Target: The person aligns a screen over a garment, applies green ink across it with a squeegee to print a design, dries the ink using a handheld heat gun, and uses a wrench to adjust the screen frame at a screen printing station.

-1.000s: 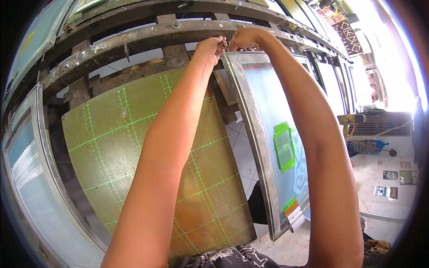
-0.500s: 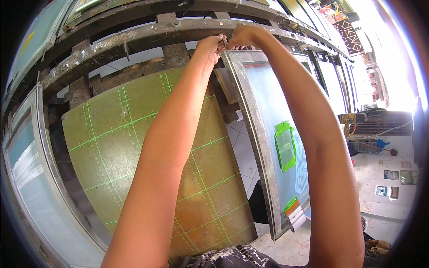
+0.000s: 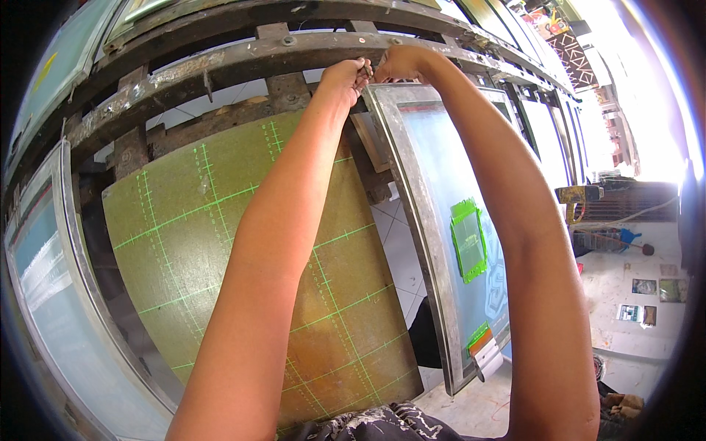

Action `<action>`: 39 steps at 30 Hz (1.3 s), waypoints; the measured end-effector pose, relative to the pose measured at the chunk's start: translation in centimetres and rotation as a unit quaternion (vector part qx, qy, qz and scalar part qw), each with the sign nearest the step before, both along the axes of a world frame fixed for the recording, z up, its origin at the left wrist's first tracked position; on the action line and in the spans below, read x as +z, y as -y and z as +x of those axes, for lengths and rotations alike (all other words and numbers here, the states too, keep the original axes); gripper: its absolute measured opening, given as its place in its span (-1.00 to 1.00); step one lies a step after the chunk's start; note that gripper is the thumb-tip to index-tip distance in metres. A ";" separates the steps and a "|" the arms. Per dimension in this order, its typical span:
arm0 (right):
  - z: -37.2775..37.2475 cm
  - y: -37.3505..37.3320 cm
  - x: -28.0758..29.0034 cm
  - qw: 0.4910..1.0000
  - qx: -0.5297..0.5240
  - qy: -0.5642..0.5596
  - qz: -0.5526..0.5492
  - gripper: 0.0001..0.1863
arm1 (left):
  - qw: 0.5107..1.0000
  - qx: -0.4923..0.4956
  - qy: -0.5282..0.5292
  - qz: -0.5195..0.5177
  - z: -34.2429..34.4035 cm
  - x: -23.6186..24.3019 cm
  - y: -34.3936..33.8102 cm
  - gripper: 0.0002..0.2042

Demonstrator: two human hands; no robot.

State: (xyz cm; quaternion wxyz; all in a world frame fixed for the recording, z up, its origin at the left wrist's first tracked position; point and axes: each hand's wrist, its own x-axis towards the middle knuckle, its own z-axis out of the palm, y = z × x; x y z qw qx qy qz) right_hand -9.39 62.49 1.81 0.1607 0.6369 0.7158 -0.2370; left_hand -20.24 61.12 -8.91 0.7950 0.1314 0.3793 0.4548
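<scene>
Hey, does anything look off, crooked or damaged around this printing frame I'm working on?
Nothing looks broken or spilled. The olive board with green grid lines is stained brownish toward its lower part, and the metal rail above is worn and crusted. Both hands, left hand and right hand, meet at the aluminium-framed screen's top corner.

Olive board with green grid lines (image 3: 220,242) sat under the rusty metal rail (image 3: 220,66). A second blue framed screen (image 3: 51,309) stood at its left edge. White floor tiles (image 3: 401,250) showed beyond its right edge.
</scene>
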 end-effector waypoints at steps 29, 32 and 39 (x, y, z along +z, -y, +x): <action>24.1 80.1 -10.2 0.167 -0.787 -0.540 0.247 -0.37 | 0.997 -0.011 -0.058 0.040 -2.1 -3.0 -4.2 -0.85; 20.7 78.3 -13.5 0.146 -0.728 -0.613 0.269 -0.53 | 0.996 -0.003 -0.082 0.047 -2.0 -2.6 -4.1 -0.85; 18.1 75.3 -14.2 0.022 -0.733 -0.623 0.271 -0.55 | 0.995 -0.006 -0.084 0.053 -2.5 -2.6 -4.3 -0.85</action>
